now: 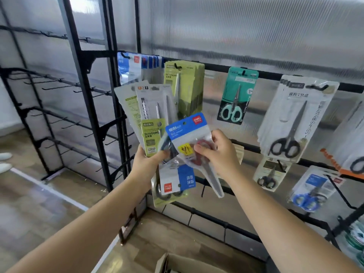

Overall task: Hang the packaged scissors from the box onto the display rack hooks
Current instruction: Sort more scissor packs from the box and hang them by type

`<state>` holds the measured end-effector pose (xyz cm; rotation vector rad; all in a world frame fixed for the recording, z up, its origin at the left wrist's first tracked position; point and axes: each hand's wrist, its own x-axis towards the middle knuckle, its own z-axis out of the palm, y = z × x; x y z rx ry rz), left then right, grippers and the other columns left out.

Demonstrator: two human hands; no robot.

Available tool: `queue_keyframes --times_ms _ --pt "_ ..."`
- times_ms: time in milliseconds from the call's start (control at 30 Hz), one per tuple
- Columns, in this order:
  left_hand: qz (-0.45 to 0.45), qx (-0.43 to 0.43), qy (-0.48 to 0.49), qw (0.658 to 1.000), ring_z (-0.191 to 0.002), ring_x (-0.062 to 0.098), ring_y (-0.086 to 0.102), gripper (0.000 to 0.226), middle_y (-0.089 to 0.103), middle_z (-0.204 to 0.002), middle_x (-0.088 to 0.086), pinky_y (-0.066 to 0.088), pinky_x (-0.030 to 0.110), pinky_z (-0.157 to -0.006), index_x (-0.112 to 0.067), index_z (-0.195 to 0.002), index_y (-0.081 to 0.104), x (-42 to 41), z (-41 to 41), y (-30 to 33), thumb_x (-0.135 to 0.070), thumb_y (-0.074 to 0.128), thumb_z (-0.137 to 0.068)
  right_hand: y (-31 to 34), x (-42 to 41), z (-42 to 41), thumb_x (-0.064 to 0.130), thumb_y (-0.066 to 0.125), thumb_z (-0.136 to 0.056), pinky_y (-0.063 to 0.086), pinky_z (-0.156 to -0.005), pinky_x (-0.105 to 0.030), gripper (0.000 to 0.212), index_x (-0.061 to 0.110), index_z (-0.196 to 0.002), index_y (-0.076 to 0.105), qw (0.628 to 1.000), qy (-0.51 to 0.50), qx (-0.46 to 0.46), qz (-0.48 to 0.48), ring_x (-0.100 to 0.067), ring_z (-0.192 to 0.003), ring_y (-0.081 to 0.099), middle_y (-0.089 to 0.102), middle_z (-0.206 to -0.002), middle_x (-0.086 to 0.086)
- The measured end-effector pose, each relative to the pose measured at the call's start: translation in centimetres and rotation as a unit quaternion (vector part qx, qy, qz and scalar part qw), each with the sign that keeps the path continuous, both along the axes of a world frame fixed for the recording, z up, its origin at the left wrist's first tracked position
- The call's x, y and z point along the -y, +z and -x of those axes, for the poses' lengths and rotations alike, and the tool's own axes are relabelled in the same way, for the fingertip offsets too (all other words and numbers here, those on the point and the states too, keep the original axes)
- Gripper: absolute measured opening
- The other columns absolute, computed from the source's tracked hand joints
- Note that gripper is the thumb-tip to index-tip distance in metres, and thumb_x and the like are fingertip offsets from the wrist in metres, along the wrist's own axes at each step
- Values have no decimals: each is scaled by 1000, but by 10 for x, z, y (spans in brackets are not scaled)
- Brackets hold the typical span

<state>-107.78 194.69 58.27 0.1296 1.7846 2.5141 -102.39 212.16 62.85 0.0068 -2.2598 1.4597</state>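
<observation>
The left hand point(146, 161) grips a fanned bundle of scissors packs point(149, 115) by their lower ends, fingers curled round them; the packs spread upward and to the left, and one blue-and-white pack point(176, 181) hangs upside down below the fist. The right hand point(216, 152) pinches a blue-topped pack of red-handled scissors point(186, 133) at its right edge, thumb on the front; its top corner overlaps the bundle, and its pointed lower end slants down to the right, free of the rack.

Behind them the display rack point(275, 75) already carries hung goods: a row of blue packs point(137, 62) at the left end of the top bar; a thick stack of yellow-green packs point(187, 79) just beside them; a teal pack point(237, 95) hanging alone, with open bar on both sides; a stack of white packs with black scissors point(295, 119) further right. Lower bars hold a small pack point(270, 174) and a pack of blue-handled scissors point(313, 190).

To the left stands a second rack point(59, 85) with bare hooks; the wooden floor point(29, 203) before it lies open. The cardboard box point(177, 263) sits at the bottom edge, between the forearms.
</observation>
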Motion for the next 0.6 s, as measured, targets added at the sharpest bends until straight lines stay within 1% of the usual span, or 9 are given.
queue_keyframes --times_ms 67,100,167,200,267,333,400,500,600 --pt "4 10 22 1000 -75 17 68 31 69 -82 -3 51 32 -62 -24 -94 54 14 5 -2 -1 68 -79 1 8 10 11 70 -81 52 -61 -16 19 7 -90 53 999 11 -6 36 5 -74 63 66 -86 2" --pt "8 13 27 1000 -75 18 68 31 69 -82 -3 51 31 -60 -24 -95 54 21 9 -3 -1 68 -79 1 13 15 9 68 -83 52 -60 -17 17 5 -90 53 998 12 -13 53 4 -73 64 66 -86 1" --pt "14 16 31 999 -72 16 69 31 70 -79 -4 52 27 -53 -22 -97 55 38 18 -7 -1 69 -80 -2 23 24 5 63 -86 52 -63 -17 12 14 -90 56 997 4 -21 76 2 -77 64 67 -89 3" --pt "19 15 32 999 -72 14 69 32 70 -79 -5 52 25 -52 -22 -98 55 47 23 -10 -1 69 -79 -6 27 29 4 62 -87 53 -70 -21 17 19 -95 59 996 -4 -18 84 -2 -84 65 68 -93 3" --pt "28 17 32 999 -72 13 70 34 71 -78 -7 52 26 -55 -25 -97 56 65 35 -17 0 69 -79 -14 35 38 1 61 -86 53 -79 -29 24 20 -102 62 994 -23 -6 111 -14 -93 66 69 -101 -2" --pt "29 28 28 999 -75 17 70 35 71 -80 -6 53 31 -60 -26 -96 56 84 48 -25 0 70 -78 -25 43 47 0 63 -85 53 -76 -28 22 17 -99 64 993 -38 9 114 -20 -90 66 69 -97 -6" --pt "29 45 17 998 -78 21 70 35 71 -85 -2 54 36 -63 -25 -97 55 102 63 -31 0 70 -78 -37 57 60 0 64 -84 52 -70 -26 18 16 -93 64 991 -55 41 112 -19 -84 66 69 -95 -8" --pt "41 62 10 997 -76 21 70 34 70 -86 1 54 35 -61 -23 -96 54 130 89 -38 1 70 -78 -52 89 90 0 64 -82 50 -69 -28 18 17 -80 62 981 -108 73 145 -18 -78 63 69 -89 -9" --pt "52 63 -8 997 -72 18 70 33 70 -84 0 54 33 -59 -22 -97 54 154 114 -45 2 68 -79 -65 125 125 4 65 -84 47 -71 -27 6 9 -87 64 971 -119 84 190 -19 -78 60 67 -88 -12"
